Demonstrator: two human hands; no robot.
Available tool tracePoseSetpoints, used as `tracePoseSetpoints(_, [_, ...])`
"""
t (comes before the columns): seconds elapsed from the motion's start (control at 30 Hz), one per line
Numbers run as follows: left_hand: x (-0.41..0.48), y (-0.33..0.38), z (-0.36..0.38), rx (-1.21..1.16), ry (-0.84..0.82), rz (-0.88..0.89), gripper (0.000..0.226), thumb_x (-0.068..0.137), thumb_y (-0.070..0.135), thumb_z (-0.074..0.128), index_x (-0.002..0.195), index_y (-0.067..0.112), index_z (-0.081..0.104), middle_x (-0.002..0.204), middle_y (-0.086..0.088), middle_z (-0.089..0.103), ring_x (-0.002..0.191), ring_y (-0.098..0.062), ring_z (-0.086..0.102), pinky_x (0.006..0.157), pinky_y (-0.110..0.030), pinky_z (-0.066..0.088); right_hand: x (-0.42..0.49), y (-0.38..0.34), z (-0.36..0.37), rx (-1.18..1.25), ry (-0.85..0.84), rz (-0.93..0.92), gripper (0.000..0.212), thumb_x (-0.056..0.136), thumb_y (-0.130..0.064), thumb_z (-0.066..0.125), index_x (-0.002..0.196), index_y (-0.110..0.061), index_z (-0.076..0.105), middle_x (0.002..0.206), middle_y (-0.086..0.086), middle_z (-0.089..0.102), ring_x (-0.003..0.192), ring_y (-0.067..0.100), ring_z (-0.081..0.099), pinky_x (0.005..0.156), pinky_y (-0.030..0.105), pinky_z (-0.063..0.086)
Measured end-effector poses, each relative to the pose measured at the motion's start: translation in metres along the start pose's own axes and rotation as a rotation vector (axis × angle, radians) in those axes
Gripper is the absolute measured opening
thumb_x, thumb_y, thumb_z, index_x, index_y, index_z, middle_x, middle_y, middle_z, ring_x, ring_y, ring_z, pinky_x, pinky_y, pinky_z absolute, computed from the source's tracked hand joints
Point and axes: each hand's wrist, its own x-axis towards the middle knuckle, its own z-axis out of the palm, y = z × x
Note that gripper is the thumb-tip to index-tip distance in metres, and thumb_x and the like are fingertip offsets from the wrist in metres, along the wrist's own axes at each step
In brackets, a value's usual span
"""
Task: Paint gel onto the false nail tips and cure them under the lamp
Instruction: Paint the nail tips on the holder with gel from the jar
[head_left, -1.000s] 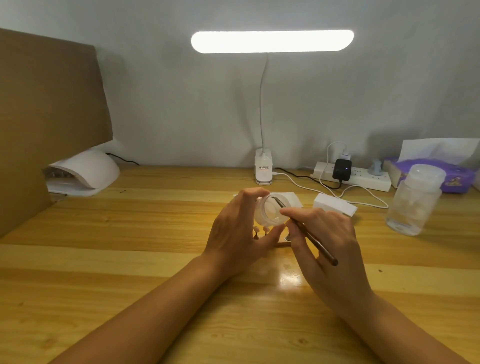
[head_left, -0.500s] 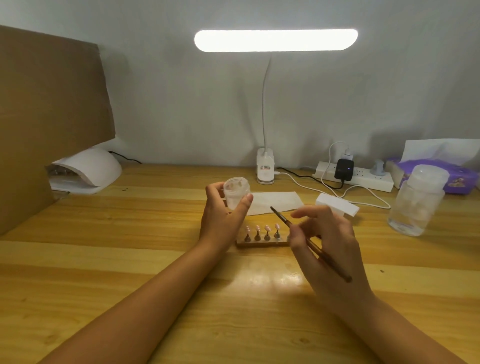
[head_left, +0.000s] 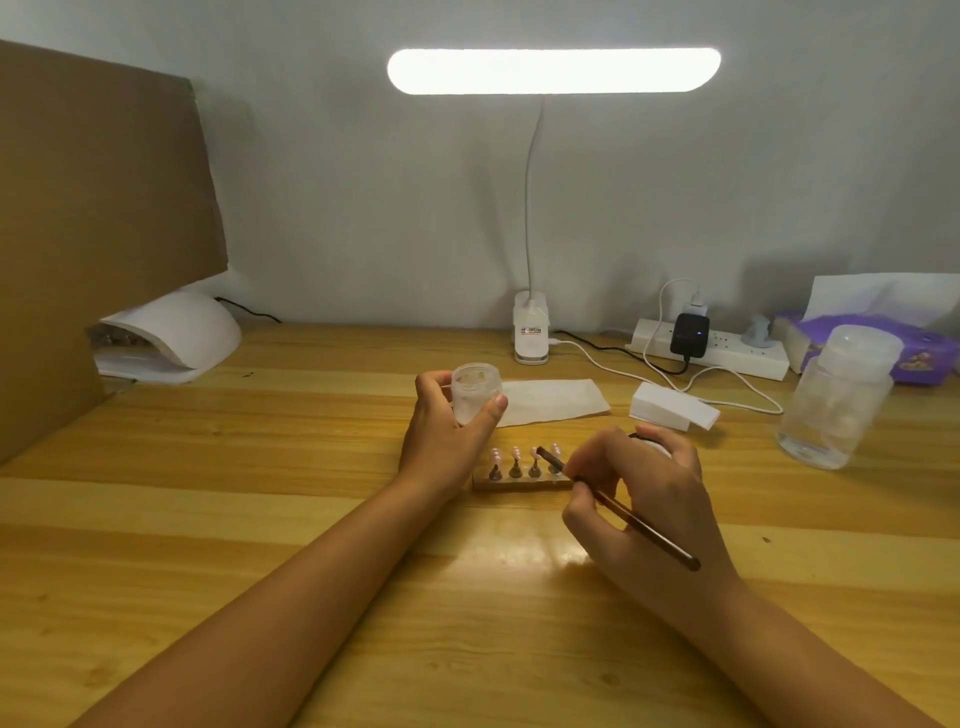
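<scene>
My left hand (head_left: 447, 436) grips a small clear gel jar (head_left: 475, 392), held upright above the table. Just right of it, several pink false nail tips (head_left: 524, 457) stand on pegs in a small wooden block (head_left: 519, 483). My right hand (head_left: 644, 499) pinches a dark brush (head_left: 618, 506), and the brush's tip lies over the rightmost nail tips. The white curing lamp (head_left: 171, 332) sits at the far left of the table.
A white paper wipe (head_left: 550, 400) and a white block (head_left: 672, 413) lie behind the nail block. A clear lidded bottle (head_left: 836, 395) stands at the right. A power strip (head_left: 711, 348) with cables, a tissue pack (head_left: 883, 338), the desk lamp base (head_left: 531, 332) and a cardboard panel (head_left: 93, 208) line the back.
My left hand carried the jar left and away from the brush. My right hand lowered the brush from the jar's mouth down to the nail tips on the block.
</scene>
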Motion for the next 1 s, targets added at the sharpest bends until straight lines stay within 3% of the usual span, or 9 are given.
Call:
tracePoseSetpoints(0.17, [0.0006, 0.0008, -0.0004, 0.031, -0.005, -0.001, 0.06, 0.089, 0.041, 0.067, 0.132, 0.019, 0.032, 0.134, -0.003, 0.05, 0.113, -0.017, 0.053, 0.077, -0.02, 0.047, 0.0005, -0.0003, 0.0004, -0.016, -0.013, 0.016, 0.008, 0.08, -0.031, 0.054, 0.084, -0.028, 0.06, 0.071, -0.023, 0.058, 0.075, -0.001, 0.06, 0.105, 0.049, 0.037])
tracePoseSetpoints(0.37, [0.0002, 0.0007, -0.0002, 0.048, -0.019, -0.008, 0.061, 0.089, 0.041, 0.068, 0.133, 0.019, 0.031, 0.137, -0.003, 0.049, 0.115, -0.016, 0.052, 0.069, -0.012, 0.042, 0.0005, 0.0, -0.001, -0.008, -0.006, 0.029, 0.01, 0.078, -0.032, 0.051, 0.08, -0.027, 0.059, 0.065, -0.022, 0.054, 0.073, 0.003, 0.059, 0.104, 0.049, 0.039])
tracePoseSetpoints(0.57, [0.0003, 0.0007, -0.0004, 0.066, -0.026, -0.01, 0.06, 0.089, 0.042, 0.067, 0.132, 0.02, 0.032, 0.136, -0.003, 0.049, 0.115, -0.018, 0.053, 0.076, -0.019, 0.047, 0.0002, 0.0002, 0.0, -0.003, 0.003, 0.012, 0.006, 0.081, -0.029, 0.056, 0.086, -0.028, 0.06, 0.071, -0.023, 0.06, 0.074, -0.002, 0.061, 0.104, 0.049, 0.039])
tracePoseSetpoints(0.7, [0.0001, 0.0014, 0.0001, 0.063, -0.027, -0.016, 0.06, 0.088, 0.043, 0.068, 0.132, 0.02, 0.033, 0.135, -0.002, 0.05, 0.113, -0.017, 0.053, 0.072, -0.016, 0.046, -0.0007, 0.001, 0.0003, 0.0, -0.007, 0.015, 0.004, 0.079, -0.024, 0.059, 0.082, -0.026, 0.06, 0.066, -0.022, 0.057, 0.073, 0.001, 0.061, 0.102, 0.051, 0.04])
tracePoseSetpoints(0.87, [0.0, 0.0019, 0.0005, 0.082, -0.038, -0.015, 0.061, 0.087, 0.044, 0.068, 0.131, 0.021, 0.033, 0.134, -0.001, 0.05, 0.111, -0.015, 0.052, 0.071, -0.016, 0.047, 0.0013, -0.0029, -0.0025, 0.064, 0.068, -0.016, 0.005, 0.08, -0.03, 0.052, 0.084, -0.029, 0.055, 0.067, -0.024, 0.054, 0.077, -0.001, 0.059, 0.093, 0.049, 0.047])
tracePoseSetpoints(1.0, [-0.0008, 0.0038, 0.0001, 0.064, -0.031, -0.013, 0.06, 0.087, 0.045, 0.068, 0.13, 0.02, 0.035, 0.132, -0.001, 0.052, 0.112, -0.017, 0.055, 0.083, -0.028, 0.053, -0.0003, -0.0036, 0.0005, 0.11, 0.058, -0.015, 0.012, 0.084, -0.035, 0.056, 0.094, -0.032, 0.049, 0.076, -0.029, 0.055, 0.08, -0.003, 0.059, 0.079, 0.041, 0.052])
